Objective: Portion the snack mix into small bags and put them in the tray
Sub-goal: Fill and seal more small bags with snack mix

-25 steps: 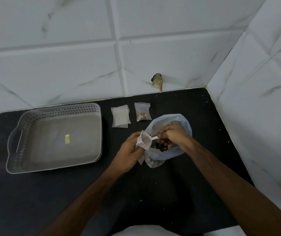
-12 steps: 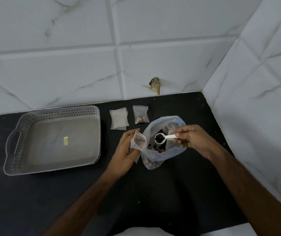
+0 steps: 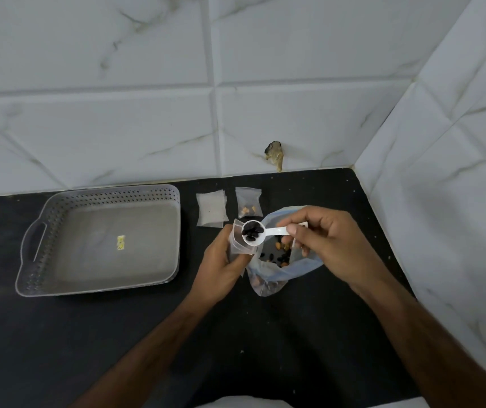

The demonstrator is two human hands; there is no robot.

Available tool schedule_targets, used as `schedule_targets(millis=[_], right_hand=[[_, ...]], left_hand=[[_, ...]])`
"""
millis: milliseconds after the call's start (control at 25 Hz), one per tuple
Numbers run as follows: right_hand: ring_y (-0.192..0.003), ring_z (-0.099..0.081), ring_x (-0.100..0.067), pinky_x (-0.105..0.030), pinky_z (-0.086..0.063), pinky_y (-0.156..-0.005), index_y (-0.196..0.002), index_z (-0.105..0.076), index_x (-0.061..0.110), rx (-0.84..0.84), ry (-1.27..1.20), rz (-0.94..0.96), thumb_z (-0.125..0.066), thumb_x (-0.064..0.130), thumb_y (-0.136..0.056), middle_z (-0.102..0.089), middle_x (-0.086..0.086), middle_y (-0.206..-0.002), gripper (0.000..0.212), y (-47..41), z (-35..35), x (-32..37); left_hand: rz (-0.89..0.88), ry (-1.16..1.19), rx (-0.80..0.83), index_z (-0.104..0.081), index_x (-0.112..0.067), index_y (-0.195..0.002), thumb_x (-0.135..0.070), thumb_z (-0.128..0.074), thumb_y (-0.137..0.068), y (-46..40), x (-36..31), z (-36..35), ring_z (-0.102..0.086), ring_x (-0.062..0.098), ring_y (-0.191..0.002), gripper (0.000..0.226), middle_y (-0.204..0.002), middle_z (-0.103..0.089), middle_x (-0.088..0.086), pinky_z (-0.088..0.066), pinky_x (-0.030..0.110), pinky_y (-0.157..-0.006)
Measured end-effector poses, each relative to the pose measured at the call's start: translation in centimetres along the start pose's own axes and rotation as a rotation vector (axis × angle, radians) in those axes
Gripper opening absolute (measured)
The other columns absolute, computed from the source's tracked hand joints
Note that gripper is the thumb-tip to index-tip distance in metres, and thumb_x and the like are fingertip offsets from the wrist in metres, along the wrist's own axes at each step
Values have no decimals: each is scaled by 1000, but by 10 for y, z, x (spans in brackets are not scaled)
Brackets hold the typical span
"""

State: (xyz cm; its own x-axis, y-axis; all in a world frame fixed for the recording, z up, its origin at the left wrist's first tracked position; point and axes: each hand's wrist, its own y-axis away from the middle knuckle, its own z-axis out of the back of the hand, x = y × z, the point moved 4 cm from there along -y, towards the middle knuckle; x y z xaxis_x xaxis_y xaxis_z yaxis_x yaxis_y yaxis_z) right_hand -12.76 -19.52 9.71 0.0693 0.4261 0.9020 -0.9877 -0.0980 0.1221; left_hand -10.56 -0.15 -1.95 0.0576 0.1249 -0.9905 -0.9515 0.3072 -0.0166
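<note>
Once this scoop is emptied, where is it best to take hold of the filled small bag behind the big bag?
Pinch the filled small bag at its flat top edge, coming from above: it lies flat and the nuts sit at its near end.

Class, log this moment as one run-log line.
left hand: holds small bag open | right hand: holds loaded scoop at its mouth | tray: no bags

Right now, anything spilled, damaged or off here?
One thing: a ragged hole with crumbling brownish edges in the wall tile just above the counter. No snack mix looks spilled; pale specks dot the counter near the right wall.
</note>
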Motion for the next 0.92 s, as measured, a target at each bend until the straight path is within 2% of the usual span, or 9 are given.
schedule_targets(millis=[160,240,360,440,480,560,680,800,920], right_hand=[[-85,-66,-7,-21,-54,-74,-105,-74,23,-91,285,263,-64,8,-95,-71,14,-91,20,5,-15,3],[-91,-62,-6,-20,-51,-80,-105,-75,14,-145,414,414,-67,1,-92,-71,6,-96,20,5,-20,0],[-95,-54,-14,-35,-54,-82,-102,-73,4,-152,664,655,-71,0,-81,-72,-11,-93,21,4,-30,-5],[-93,-60,-18,-37,-56,-82,-102,-70,6,-142,790,789,-68,10,-77,-73,-13,-89,25,7,-32,-8],[-91,-65,-20,-37,-58,-81,-101,-71,7,-138,775,788,-73,9,-75,-73,-12,-90,27,7,-31,-8],[-92,-66,-14,-31,-56,-83,-100,-75,9,-155,620,668,-78,3,-77,-71,-3,-94,24,9,-25,-5],[-89,-67,-8,-22,-54,-79,-100,-76,18,-146,246,309,-73,6,-87,-71,12,-93,19,8,-16,-9],[-84,-70,-12,-24,-58,-74,-99,-76,21,-152,-84,8,-71,7,-89,-73,9,-90,18,3,-4,-20],[-79,-67,-13,-21,-57,-73,-100,-77,18,-165,-270,-121,-69,8,-90,-74,1,-90,16,1,10,-36]], left_hand=[[-33,-5,21,-60,-13,-116,-12,-68,-96,1,-7,-1,-66,20,-99,21,-105,-67,1,-55,28,-83],[-36,3,36,-59,-13,-118,-15,-68,-96,1,-9,-2,-67,18,-104,24,-108,-68,-2,-54,24,-85],[-28,30,41,-58,-12,-118,-16,-68,-95,2,-9,-2,-68,17,-105,25,-109,-69,-3,-54,23,-83],[-27,23,41,-57,-11,-118,-15,-69,-95,2,-8,-2,-67,18,-105,26,-109,-68,-2,-55,24,-83],[-27,17,44,-57,-11,-118,-13,-69,-95,2,-7,-2,-67,19,-106,26,-109,-68,-2,-55,25,-84],[-32,3,52,-57,-11,-118,-12,-69,-95,2,-6,-3,-66,20,-105,25,-109,-67,-2,-56,26,-84],[-24,-10,66,-57,-15,-120,-13,-68,-96,2,-3,-2,-65,19,-105,26,-110,-66,-1,-56,28,-85],[-7,-18,79,-56,-18,-127,-10,-68,-95,3,1,-1,-62,12,-117,35,-122,-64,-3,-52,21,-93],[18,-54,96,-58,-14,-125,-10,-67,-96,2,6,2,-63,13,-115,31,-120,-65,-2,-52,20,-91]])
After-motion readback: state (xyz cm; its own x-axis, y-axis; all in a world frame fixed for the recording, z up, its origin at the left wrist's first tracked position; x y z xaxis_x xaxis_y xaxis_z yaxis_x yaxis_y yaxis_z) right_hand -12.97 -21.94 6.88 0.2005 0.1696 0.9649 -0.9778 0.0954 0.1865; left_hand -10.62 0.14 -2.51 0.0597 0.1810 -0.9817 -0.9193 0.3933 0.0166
